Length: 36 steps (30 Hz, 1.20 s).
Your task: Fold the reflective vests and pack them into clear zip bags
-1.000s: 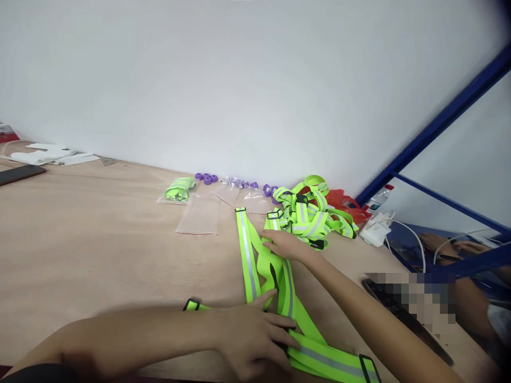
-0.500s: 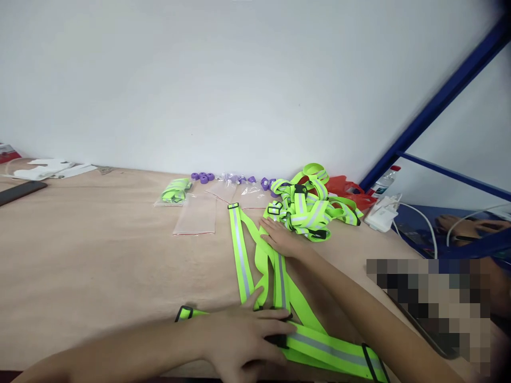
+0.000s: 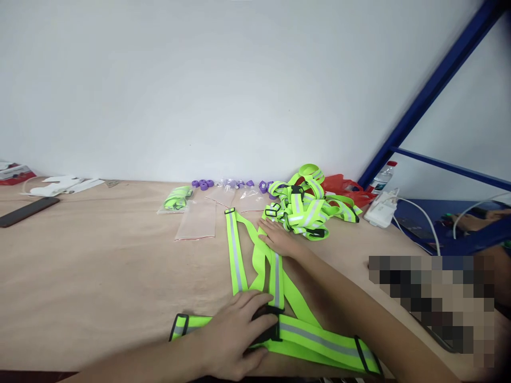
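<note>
A neon-green reflective strap vest (image 3: 236, 255) with a grey stripe and black sliders lies spread on the table in front of me. My left hand (image 3: 233, 335) curls over the black buckle (image 3: 273, 330) on its waist belt, thumb on the near side, fingers on the far side. Part of the buckle is hidden beneath that hand. Further off, my right hand (image 3: 279, 239) rests flat on the upper straps, fingers stretched out, beside a tangled pile of similar green straps (image 3: 307, 207).
Behind are a bagged green strap bundle (image 3: 178, 198), a clear bag (image 3: 195, 221), purple rolls (image 3: 204, 184) and a red bag (image 3: 343, 189). A white charger (image 3: 381, 210), bottle (image 3: 384, 178) and blue frame (image 3: 431, 80) stand right. A dark flat bar (image 3: 27, 211) lies left.
My left hand has drawn its spread fingers in around the buckle. The right hand stays on the straps. The view has shifted slightly.
</note>
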Available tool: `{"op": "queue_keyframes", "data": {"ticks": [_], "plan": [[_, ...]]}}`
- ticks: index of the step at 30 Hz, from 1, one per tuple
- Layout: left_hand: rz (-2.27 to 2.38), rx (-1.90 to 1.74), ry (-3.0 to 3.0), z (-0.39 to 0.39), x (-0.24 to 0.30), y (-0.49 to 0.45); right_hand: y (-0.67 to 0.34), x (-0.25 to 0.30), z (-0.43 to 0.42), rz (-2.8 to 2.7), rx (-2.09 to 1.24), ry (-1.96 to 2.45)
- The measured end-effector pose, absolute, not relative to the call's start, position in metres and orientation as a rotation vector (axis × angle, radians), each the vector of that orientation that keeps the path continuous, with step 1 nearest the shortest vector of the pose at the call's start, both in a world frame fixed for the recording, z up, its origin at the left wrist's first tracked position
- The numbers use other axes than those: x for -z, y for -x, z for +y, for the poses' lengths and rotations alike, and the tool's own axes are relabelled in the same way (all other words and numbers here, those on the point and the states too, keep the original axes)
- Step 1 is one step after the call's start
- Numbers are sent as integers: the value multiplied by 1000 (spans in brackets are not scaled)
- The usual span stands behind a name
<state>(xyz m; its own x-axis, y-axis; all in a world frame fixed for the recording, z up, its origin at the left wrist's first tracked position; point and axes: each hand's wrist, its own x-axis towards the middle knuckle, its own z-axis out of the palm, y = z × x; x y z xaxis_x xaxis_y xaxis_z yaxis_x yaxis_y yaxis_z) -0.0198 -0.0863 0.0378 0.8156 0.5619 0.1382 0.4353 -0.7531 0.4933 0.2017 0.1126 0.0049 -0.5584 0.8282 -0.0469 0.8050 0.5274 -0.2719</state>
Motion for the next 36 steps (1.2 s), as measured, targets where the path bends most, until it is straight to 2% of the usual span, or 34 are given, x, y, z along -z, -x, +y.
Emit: {"op": "queue_keyframes", "data": {"ticks": [10, 20, 29, 36], "plan": [[672, -282, -2691, -98, -53, 23, -199, -4, 119, -2695, -427, 1477], [649, -491, -2805, -98, -36, 25, -194, -9, 121, -2690, -411, 1463], [578, -475, -2857, -97, -45, 27, -189, -9, 130, -2606, -426, 1415], [641, -503, -2886, -110, -49, 25, -191, -32, 137, -2555, -424, 1379]]}}
